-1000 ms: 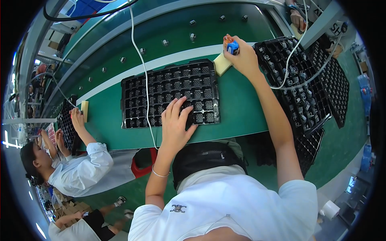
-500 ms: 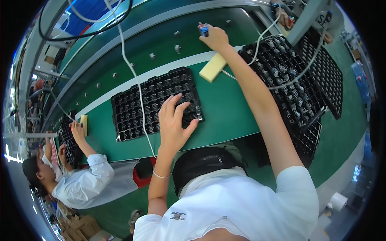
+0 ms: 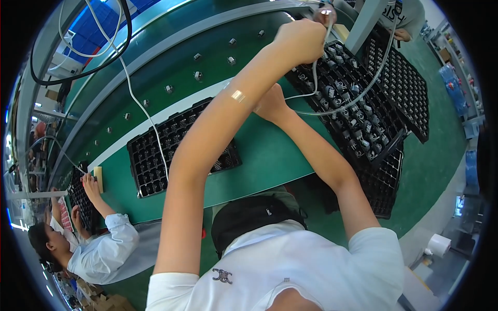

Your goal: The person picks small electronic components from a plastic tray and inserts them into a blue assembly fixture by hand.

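Note:
My left arm is stretched across to the upper right. My left hand (image 3: 302,41) is at the far edge of a black tray (image 3: 397,140) filled with small metal parts (image 3: 358,116). Its fingers curl downward, closed; what they hold, if anything, is hidden. Beneath my left forearm, my right hand (image 3: 271,105) is low over the green table (image 3: 275,147). That forearm covers its fingers, so its grip does not show. A second black tray (image 3: 148,168) with many compartments lies at the left, partly behind my left arm.
Small metal parts (image 3: 198,76) sit spaced along the green belt (image 3: 212,65) beyond the table. A white cable (image 3: 136,98) hangs over the left tray. More black trays (image 3: 407,83) are at the right. A co-worker (image 3: 106,251) works at the left.
My left hand has swung from the left tray to the upper right. My right hand, which held a small blue object over the belt, has drawn back under my left forearm.

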Available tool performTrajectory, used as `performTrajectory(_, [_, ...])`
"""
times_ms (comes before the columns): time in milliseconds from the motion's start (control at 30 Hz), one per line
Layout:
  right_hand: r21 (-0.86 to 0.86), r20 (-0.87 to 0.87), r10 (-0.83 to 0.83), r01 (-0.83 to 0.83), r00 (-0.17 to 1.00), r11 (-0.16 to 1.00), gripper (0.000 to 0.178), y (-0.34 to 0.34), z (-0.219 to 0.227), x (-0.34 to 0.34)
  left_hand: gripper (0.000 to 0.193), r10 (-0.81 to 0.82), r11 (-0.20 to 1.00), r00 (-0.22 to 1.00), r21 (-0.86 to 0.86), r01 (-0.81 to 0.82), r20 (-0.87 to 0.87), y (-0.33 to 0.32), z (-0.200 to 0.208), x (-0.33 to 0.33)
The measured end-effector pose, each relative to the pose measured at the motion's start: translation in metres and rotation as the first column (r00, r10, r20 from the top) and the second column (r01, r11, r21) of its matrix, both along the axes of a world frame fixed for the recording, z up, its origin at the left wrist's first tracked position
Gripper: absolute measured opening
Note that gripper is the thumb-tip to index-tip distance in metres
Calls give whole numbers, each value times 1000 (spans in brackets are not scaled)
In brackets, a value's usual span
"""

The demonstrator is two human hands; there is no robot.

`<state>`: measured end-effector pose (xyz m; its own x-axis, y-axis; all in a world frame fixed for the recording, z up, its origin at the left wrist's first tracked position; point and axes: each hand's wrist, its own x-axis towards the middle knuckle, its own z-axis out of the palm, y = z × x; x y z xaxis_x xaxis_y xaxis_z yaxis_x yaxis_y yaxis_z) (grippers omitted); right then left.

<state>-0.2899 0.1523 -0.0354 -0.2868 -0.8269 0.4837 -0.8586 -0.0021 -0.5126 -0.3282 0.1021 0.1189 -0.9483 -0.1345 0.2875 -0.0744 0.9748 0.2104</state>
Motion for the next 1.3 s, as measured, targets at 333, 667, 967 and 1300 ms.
performTrajectory(333, [-199,60,99,-85,993,976,28,-5,-8,6,20,-242,970,970,8,242,22,-26,-81,-99])
performTrajectory(667, [-65,84,82,-76,993,995,25,-2,-4,-6,12,-241,931,967,-262,254,80,-9,-89,-89])
performTrajectory(967, [-179,197,24,12,980,984,28,2,18,2,25,4,682,971,711,172,-239,-58,-30,-19])
performTrajectory(1300, [-310,622,172,38,764,950,29,3,32,0,35,647,148,684,936,320,-336,-85,-42,150])
